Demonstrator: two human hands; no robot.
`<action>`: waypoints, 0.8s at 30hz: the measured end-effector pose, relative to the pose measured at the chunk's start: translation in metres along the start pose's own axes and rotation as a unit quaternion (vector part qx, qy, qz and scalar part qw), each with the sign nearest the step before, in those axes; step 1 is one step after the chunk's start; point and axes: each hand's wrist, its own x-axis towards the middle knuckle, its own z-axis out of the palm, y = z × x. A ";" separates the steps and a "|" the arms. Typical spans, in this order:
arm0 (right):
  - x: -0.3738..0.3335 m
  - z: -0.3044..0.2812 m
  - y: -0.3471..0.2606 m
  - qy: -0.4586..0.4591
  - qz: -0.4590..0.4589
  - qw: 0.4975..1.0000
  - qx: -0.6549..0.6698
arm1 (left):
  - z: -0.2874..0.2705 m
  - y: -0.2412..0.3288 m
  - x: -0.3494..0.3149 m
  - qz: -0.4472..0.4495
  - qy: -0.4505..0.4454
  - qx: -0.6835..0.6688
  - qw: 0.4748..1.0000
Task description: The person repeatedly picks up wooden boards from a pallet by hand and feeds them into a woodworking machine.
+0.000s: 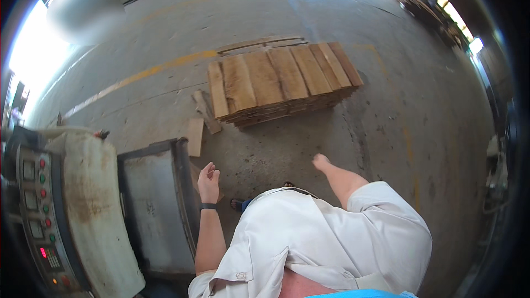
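Observation:
My left hand hangs in the air with its fingers loosely curled and nothing in it, just right of a grey metal machine table. A dark band sits on that wrist. My right hand is stretched forward and down toward the concrete floor, empty, with the fingers seen end-on. Ahead of both hands lies a low stack of thin wooden boards, laid side by side on the floor. My white shirt fills the lower middle of the view.
A control panel with red and green buttons stands at the left. Loose board offcuts lie by the stack's left end. A yellow line crosses the floor. More stacked wood sits far right.

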 end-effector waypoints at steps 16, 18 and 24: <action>-0.253 0.143 0.049 -0.146 0.363 0.771 0.502 | 0.344 0.126 0.014 0.052 -0.332 0.009 0.942; -0.226 0.126 0.069 -0.058 0.378 0.754 0.534 | 0.363 0.141 0.026 0.049 -0.347 0.023 0.936; -0.140 0.075 0.154 0.022 0.387 0.694 0.607 | 0.422 0.149 0.089 0.051 -0.365 0.060 0.928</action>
